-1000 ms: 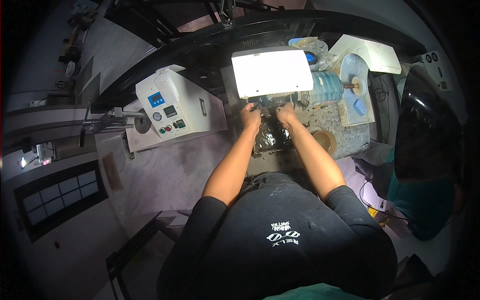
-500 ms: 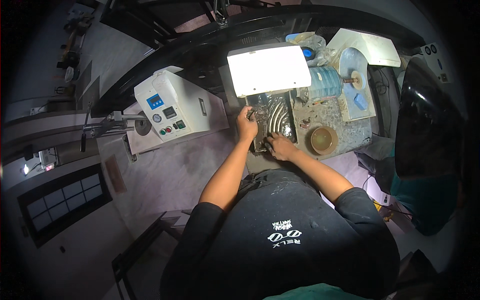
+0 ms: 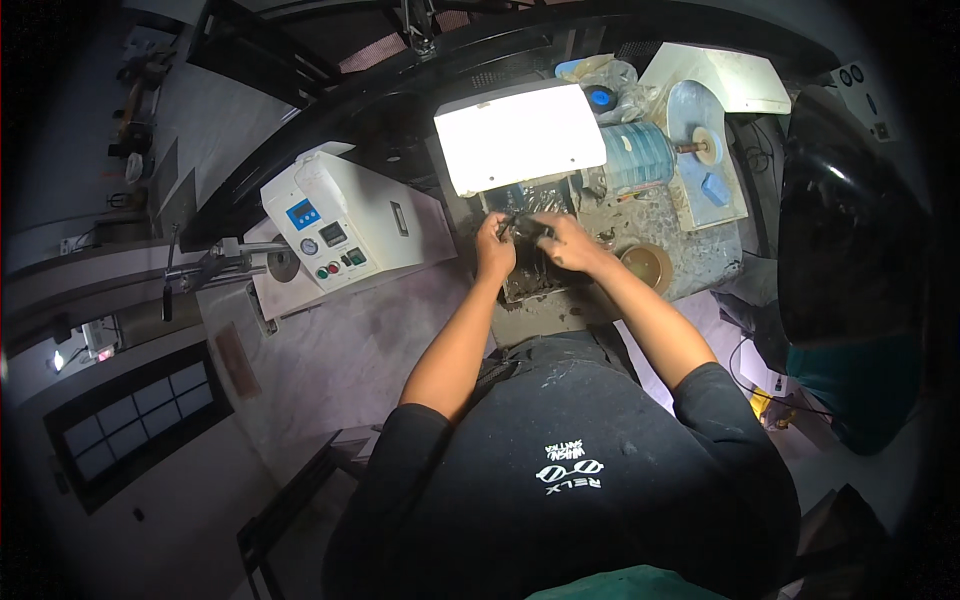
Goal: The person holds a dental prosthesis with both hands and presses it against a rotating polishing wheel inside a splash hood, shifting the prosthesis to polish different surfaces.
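Observation:
Over a dark, wet-looking tray [image 3: 540, 281], my left hand [image 3: 494, 246] is closed on a small dark piece whose kind I cannot make out. My right hand [image 3: 569, 246] is beside it on the right, its fingers curled toward the same dark piece. Motion smears the fingertips of this hand, and what lies between them is hidden. Shiny wet film covers the tray's bottom below both hands. A round brown bowl [image 3: 655, 262] with murky liquid stands right of the tray, partly behind my right forearm.
A bright white hood [image 3: 520, 137] overhangs the tray's far end. Beyond the bowl lies a bluish clear water jug [image 3: 637, 158]. A pale tray [image 3: 735, 205] holds a blue block [image 3: 715, 190] and a round wheel. At left stands a white control box [image 3: 330, 215] with a gauge and buttons.
My right hand has risen from the tray's near edge toward my left hand. The left hand stays nearly in place. The curved shiny streaks in the tray no longer show. The whole view has shifted slightly.

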`<move>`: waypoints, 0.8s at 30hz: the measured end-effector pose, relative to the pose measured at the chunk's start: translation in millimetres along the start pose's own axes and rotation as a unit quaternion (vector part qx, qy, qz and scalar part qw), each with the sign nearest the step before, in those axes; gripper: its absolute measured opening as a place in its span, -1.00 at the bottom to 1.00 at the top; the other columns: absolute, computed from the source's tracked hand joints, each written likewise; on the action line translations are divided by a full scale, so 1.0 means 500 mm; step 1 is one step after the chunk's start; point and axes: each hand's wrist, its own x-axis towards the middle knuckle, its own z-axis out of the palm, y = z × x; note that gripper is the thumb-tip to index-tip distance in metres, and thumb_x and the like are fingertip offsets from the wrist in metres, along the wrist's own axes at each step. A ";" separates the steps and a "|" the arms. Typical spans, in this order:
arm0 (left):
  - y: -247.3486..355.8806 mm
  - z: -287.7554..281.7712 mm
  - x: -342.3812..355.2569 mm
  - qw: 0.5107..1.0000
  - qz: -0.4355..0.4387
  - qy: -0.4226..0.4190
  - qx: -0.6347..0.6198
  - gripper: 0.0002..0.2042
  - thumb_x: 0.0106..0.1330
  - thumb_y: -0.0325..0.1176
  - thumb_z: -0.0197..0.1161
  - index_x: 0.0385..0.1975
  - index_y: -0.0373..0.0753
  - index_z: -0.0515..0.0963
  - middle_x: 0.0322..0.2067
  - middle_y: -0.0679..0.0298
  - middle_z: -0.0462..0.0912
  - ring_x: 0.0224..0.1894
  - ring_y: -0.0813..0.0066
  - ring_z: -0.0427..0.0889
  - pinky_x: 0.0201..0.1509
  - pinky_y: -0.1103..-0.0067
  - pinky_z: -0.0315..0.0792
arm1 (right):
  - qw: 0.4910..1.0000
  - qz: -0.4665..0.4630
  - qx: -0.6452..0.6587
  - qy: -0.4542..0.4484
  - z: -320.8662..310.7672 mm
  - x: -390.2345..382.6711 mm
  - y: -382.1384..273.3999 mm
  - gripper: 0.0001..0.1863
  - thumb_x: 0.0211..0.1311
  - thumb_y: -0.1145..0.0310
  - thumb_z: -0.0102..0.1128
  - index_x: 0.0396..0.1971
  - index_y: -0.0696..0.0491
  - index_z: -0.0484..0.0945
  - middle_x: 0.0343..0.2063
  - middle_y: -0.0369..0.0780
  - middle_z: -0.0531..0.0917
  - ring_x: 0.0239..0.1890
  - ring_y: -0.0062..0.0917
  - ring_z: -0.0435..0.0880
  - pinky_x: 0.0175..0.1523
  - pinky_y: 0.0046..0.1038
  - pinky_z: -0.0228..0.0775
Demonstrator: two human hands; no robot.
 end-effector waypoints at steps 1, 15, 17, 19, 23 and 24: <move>0.006 0.006 0.002 0.998 -0.017 0.003 -0.058 -0.76 0.05 -0.78 -0.06 -0.35 -0.31 0.38 -0.45 0.33 0.49 -0.37 0.64 0.45 -0.30 0.72 0.29 | 0.996 -0.051 -0.065 0.040 0.018 0.003 0.010 -0.56 -0.16 0.43 0.00 -0.19 0.30 0.45 -0.33 0.16 0.53 -0.22 0.03 0.49 -0.07 -0.30 0.35; 0.084 0.054 0.051 0.943 -0.182 0.138 -0.244 -0.77 -0.05 -0.77 -0.08 -0.45 -0.31 0.41 -0.56 0.34 0.46 -0.58 0.63 0.38 -0.53 0.67 0.29 | 0.914 0.193 0.281 0.221 0.065 0.058 0.106 -0.77 -0.06 0.54 0.05 -0.37 0.30 0.58 -0.51 -0.14 0.62 -0.47 -0.51 0.50 -0.30 -0.53 0.34; 0.086 0.054 0.056 0.939 -0.196 0.146 -0.241 -0.79 -0.05 -0.75 -0.06 -0.48 -0.31 0.42 -0.58 0.34 0.45 -0.61 0.62 0.36 -0.57 0.66 0.28 | 0.891 0.249 0.305 0.227 0.061 0.064 0.094 -0.78 -0.06 0.54 0.05 -0.39 0.31 0.58 -0.52 -0.17 0.60 -0.49 -0.53 0.46 -0.33 -0.54 0.32; 0.090 0.049 0.060 0.931 -0.239 0.134 -0.240 -0.83 -0.04 -0.72 -0.03 -0.51 -0.30 0.41 -0.60 0.33 0.41 -0.63 0.61 0.34 -0.58 0.64 0.29 | 0.888 0.264 0.295 0.234 0.054 0.066 0.080 -0.79 -0.07 0.54 0.05 -0.42 0.31 0.58 -0.53 -0.17 0.59 -0.49 -0.53 0.47 -0.34 -0.52 0.32; 0.096 0.044 0.069 0.923 -0.289 0.134 -0.217 -0.86 -0.04 -0.70 -0.01 -0.53 -0.30 0.40 -0.61 0.33 0.37 -0.63 0.59 0.32 -0.59 0.62 0.31 | 0.873 0.290 0.304 0.247 0.050 0.075 0.067 -0.83 -0.09 0.55 0.02 -0.51 0.30 0.56 -0.54 -0.17 0.58 -0.50 -0.52 0.47 -0.36 -0.48 0.32; 0.095 0.044 0.072 0.919 -0.297 0.140 -0.217 -0.86 -0.04 -0.70 0.00 -0.53 -0.29 0.39 -0.61 0.32 0.36 -0.63 0.57 0.32 -0.59 0.61 0.32 | 0.873 0.289 0.304 0.247 0.050 0.077 0.063 -0.83 -0.09 0.55 0.02 -0.51 0.30 0.56 -0.54 -0.17 0.58 -0.50 -0.52 0.47 -0.36 -0.48 0.32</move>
